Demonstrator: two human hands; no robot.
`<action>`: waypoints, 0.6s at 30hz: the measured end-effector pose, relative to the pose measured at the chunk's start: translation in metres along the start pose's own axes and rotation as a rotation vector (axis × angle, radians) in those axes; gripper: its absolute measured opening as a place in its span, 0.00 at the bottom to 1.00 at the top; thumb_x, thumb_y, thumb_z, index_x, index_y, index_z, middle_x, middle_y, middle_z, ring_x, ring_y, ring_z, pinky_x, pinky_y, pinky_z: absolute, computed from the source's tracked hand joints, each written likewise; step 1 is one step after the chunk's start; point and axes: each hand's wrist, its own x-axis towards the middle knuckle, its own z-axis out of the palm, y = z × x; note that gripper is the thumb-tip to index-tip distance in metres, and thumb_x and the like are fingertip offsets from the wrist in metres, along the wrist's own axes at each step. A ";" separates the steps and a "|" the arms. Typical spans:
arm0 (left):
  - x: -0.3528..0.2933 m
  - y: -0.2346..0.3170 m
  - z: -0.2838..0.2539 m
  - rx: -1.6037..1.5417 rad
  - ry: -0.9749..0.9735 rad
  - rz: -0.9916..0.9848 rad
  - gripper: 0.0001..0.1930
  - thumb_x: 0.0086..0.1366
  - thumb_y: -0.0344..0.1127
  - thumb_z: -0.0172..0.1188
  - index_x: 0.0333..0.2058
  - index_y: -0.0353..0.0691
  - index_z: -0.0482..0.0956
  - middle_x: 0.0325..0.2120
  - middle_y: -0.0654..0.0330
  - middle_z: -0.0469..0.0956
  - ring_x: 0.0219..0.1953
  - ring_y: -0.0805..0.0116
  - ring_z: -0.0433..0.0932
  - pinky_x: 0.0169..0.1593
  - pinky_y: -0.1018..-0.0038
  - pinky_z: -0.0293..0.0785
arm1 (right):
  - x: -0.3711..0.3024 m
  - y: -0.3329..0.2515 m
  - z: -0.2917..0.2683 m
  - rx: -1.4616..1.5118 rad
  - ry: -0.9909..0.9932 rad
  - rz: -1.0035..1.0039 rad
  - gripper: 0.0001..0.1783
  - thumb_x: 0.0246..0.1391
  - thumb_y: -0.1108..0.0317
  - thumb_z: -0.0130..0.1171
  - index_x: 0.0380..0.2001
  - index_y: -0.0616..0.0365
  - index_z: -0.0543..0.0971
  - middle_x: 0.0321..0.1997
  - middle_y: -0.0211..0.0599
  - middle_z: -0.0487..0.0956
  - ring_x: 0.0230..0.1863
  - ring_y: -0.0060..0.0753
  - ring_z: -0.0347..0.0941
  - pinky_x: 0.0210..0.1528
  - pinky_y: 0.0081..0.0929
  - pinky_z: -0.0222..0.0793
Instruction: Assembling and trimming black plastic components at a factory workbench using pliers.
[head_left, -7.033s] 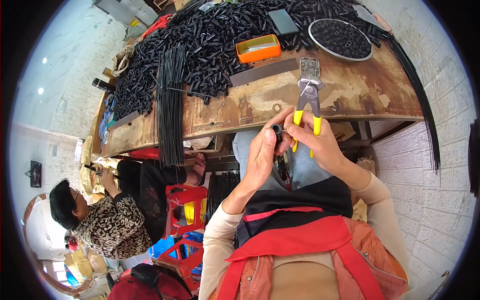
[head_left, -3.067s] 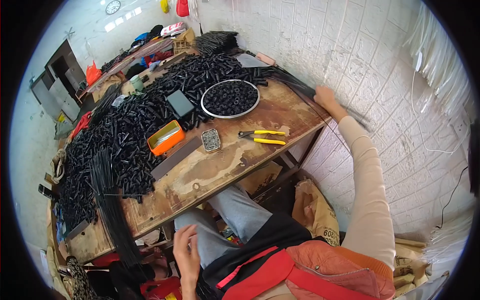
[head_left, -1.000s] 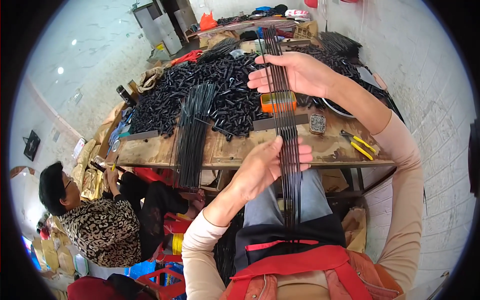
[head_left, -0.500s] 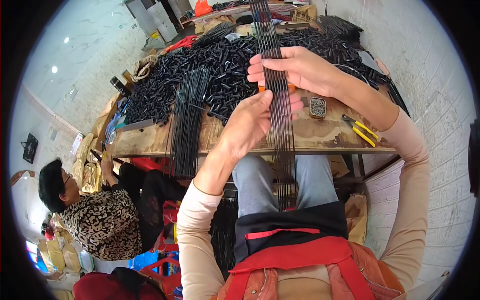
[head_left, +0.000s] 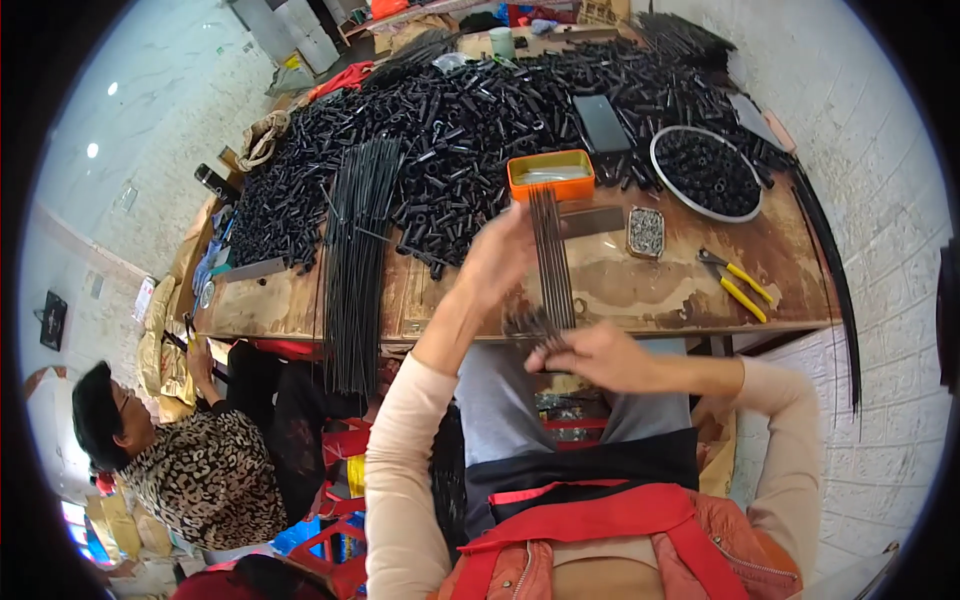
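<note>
A narrow row of thin black rods stands in front of me, its far end overlapping the orange box. My left hand is beside the rods' far part, fingertips near their upper end; it is smeared, so its grip does not show. At the near end, over the table's front edge, my right hand is closed with fingers pinched round the rods. A blurred dark cluster, seemingly rod ends, fans out just by those fingertips.
Black tubular pieces heap across the wooden table. A rod bundle overhangs the front edge on the left. Around are an orange box, a small tin, yellow-handled pliers, a round tray and a seated person.
The rods have come down, their far end now at the orange box. My right hand has moved from their upper part to the near end. My left hand has shifted slightly farther away.
</note>
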 end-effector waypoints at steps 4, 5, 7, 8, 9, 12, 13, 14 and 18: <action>-0.033 -0.008 -0.026 0.143 0.208 0.241 0.20 0.65 0.29 0.59 0.55 0.31 0.71 0.45 0.55 0.79 0.47 0.68 0.79 0.52 0.73 0.73 | 0.020 0.036 -0.009 -0.093 0.036 0.008 0.12 0.61 0.67 0.56 0.45 0.55 0.82 0.42 0.36 0.84 0.42 0.27 0.80 0.46 0.23 0.71; -0.052 -0.010 -0.019 0.427 0.126 0.157 0.18 0.63 0.27 0.61 0.51 0.32 0.75 0.43 0.56 0.81 0.45 0.70 0.79 0.50 0.75 0.74 | 0.016 0.048 -0.008 -0.088 0.078 -0.043 0.12 0.61 0.68 0.56 0.46 0.56 0.81 0.42 0.36 0.84 0.41 0.29 0.80 0.46 0.24 0.71; -0.089 -0.012 0.017 0.770 0.057 0.063 0.13 0.60 0.24 0.64 0.44 0.32 0.81 0.40 0.58 0.82 0.41 0.73 0.80 0.46 0.76 0.75 | 0.015 0.058 -0.015 -0.134 0.137 -0.118 0.13 0.61 0.66 0.56 0.48 0.54 0.81 0.39 0.40 0.83 0.38 0.33 0.79 0.42 0.27 0.71; -0.107 -0.014 0.043 0.826 0.083 0.046 0.10 0.59 0.23 0.64 0.40 0.32 0.83 0.40 0.59 0.83 0.40 0.74 0.80 0.44 0.77 0.75 | 0.013 0.058 -0.008 -0.171 0.170 -0.190 0.15 0.60 0.65 0.56 0.50 0.52 0.80 0.36 0.45 0.82 0.34 0.37 0.79 0.38 0.29 0.71; -0.114 -0.012 0.068 0.947 0.148 0.135 0.11 0.59 0.24 0.65 0.42 0.31 0.82 0.41 0.58 0.83 0.39 0.74 0.80 0.43 0.77 0.76 | 0.012 0.054 -0.008 -0.063 0.177 -0.204 0.16 0.59 0.66 0.57 0.50 0.53 0.79 0.39 0.45 0.82 0.37 0.39 0.80 0.40 0.31 0.72; -0.119 -0.005 0.106 0.815 0.250 0.248 0.13 0.62 0.22 0.61 0.46 0.28 0.79 0.43 0.53 0.82 0.40 0.72 0.80 0.44 0.77 0.78 | 0.011 0.048 -0.012 -0.137 0.135 -0.193 0.16 0.58 0.68 0.58 0.50 0.55 0.78 0.38 0.46 0.81 0.37 0.40 0.80 0.40 0.32 0.72; -0.119 -0.004 0.111 0.780 0.220 0.338 0.13 0.63 0.20 0.59 0.47 0.28 0.78 0.43 0.51 0.81 0.41 0.70 0.80 0.47 0.76 0.78 | 0.008 0.039 -0.016 -0.183 0.091 -0.074 0.15 0.59 0.69 0.58 0.49 0.56 0.78 0.38 0.45 0.81 0.38 0.40 0.80 0.40 0.32 0.73; -0.118 -0.004 0.115 0.743 0.188 0.428 0.13 0.64 0.19 0.57 0.48 0.27 0.78 0.44 0.49 0.81 0.43 0.68 0.80 0.49 0.75 0.78 | 0.008 0.044 -0.013 -0.189 0.098 -0.073 0.15 0.59 0.69 0.58 0.49 0.56 0.78 0.38 0.45 0.81 0.38 0.40 0.80 0.40 0.32 0.73; -0.114 -0.024 0.108 0.593 0.154 0.406 0.13 0.64 0.18 0.56 0.47 0.27 0.78 0.44 0.47 0.80 0.45 0.62 0.81 0.52 0.70 0.78 | 0.010 0.086 -0.001 -0.178 0.186 -0.341 0.15 0.59 0.69 0.58 0.49 0.57 0.78 0.37 0.42 0.82 0.39 0.39 0.80 0.42 0.31 0.72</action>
